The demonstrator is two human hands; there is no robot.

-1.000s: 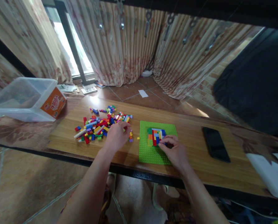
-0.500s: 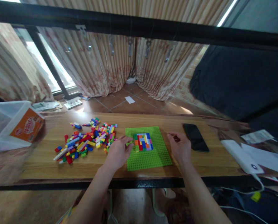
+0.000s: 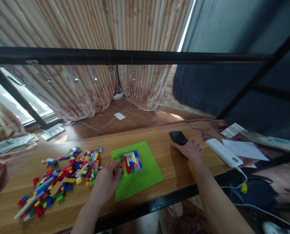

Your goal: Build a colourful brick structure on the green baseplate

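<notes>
A green studded baseplate (image 3: 140, 180) lies on the wooden table, turned slightly. On it sits a multicoloured block of toy bricks (image 3: 132, 162) in a rough rectangle. My left hand (image 3: 109, 177) rests at the baseplate's left edge, its thumb and fingers curved but apart, fingertips beside the built bricks; I see nothing held. Farther right, my right hand (image 3: 190, 149) is over a black smartphone (image 3: 178, 137), thumb along its left side and fingers across to the right side. The hand covers the phone's near part.
A loose pile of colourful bricks (image 3: 62, 178) spreads over the table's left part. To the right are a white power bank (image 3: 224, 152) with a cable and some papers (image 3: 244, 149). A black metal bar (image 3: 145, 57) crosses in front, before curtains (image 3: 86, 26).
The view has swung to the right. My right hand has moved from beside the baseplate onto the phone and taken hold of it. The left hand stays by the baseplate's left edge.
</notes>
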